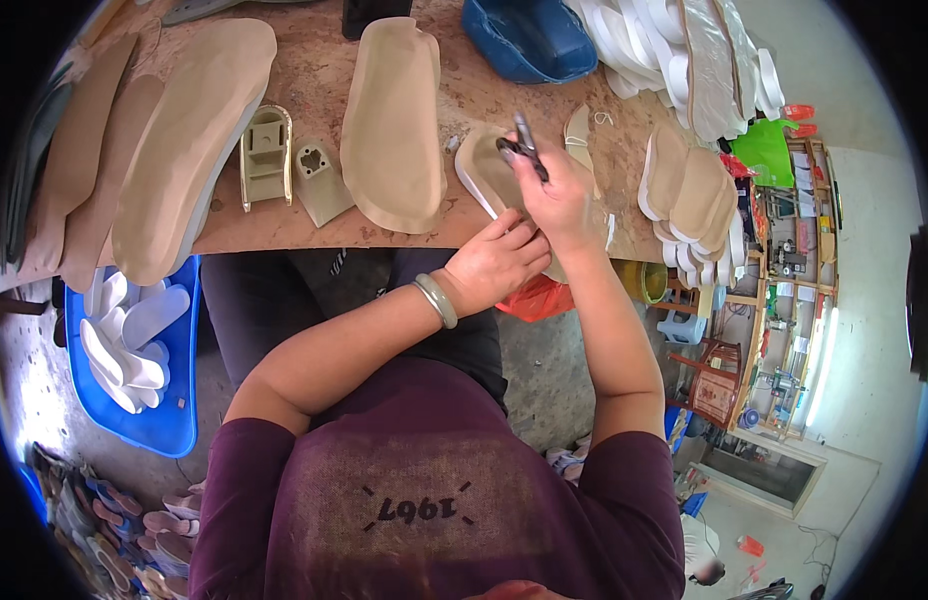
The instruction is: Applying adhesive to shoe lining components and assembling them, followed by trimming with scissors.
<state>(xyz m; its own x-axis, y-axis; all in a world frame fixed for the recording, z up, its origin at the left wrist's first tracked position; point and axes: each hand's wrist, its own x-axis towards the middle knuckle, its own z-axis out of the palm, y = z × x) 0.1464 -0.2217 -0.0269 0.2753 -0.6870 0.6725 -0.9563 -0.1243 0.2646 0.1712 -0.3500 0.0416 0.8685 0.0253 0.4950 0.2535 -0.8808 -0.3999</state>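
My right hand (pixel 561 195) is closed around a pair of dark scissors (pixel 524 148), held above a tan-covered insole with a white edge (pixel 481 165). The insole lies at the table's near edge, its lower part hidden behind my hands. My left hand (pixel 496 262), with a pale bangle at its wrist, has its fingers curled on the insole's near end, close beneath my right wrist. Left of it rests a larger tan insole (pixel 392 125) with a rough, untrimmed rim. Beside that are a gold heel-shaped mould (pixel 268 158) and a flat tan piece (pixel 322 183).
More tan insoles (pixel 189 150) lie at the table's left. A blue basin (pixel 532 40) and stacked white soles (pixel 634 45) stand at the back; tan insoles (pixel 689 185) are piled at right. Below the table are a blue crate (pixel 189 400) of white soles and a red bag (pixel 537 300).
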